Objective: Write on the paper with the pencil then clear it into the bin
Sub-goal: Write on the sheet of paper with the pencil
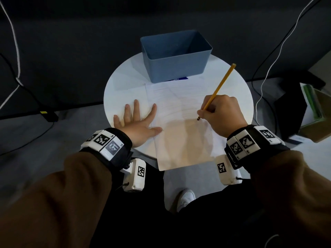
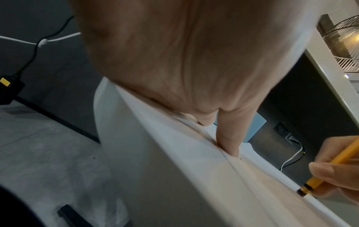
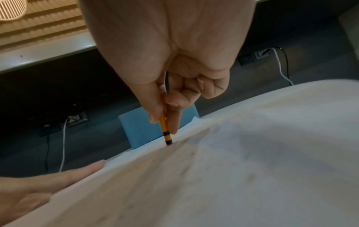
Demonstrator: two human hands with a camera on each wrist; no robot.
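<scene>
My right hand [image 1: 222,113] has its grip pinched round the long yellow wooden pencil [image 1: 217,91], thumb and forefinger low on the shaft. The dark end touches the white sheet of paper [image 1: 179,140], and the shaft leans up and away toward the bin. My left hand [image 1: 138,122] lies flat with fingers spread on the round white worktop [image 1: 118,86], thumb on the sheet's left edge; I judge it is there to keep the paper from sliding under the strokes. The sheet hangs over the near rim of the worktop, so that hold matters. Faint pencil lines show on the upper part of the page, but I cannot read them. The empty blue plastic rectangular bin [image 1: 175,68] stands just beyond the paper's far edge, within easy reach for clearing. A dark blue label [image 1: 177,79] peeks from under the bin; its white lettering is too small to read.
</scene>
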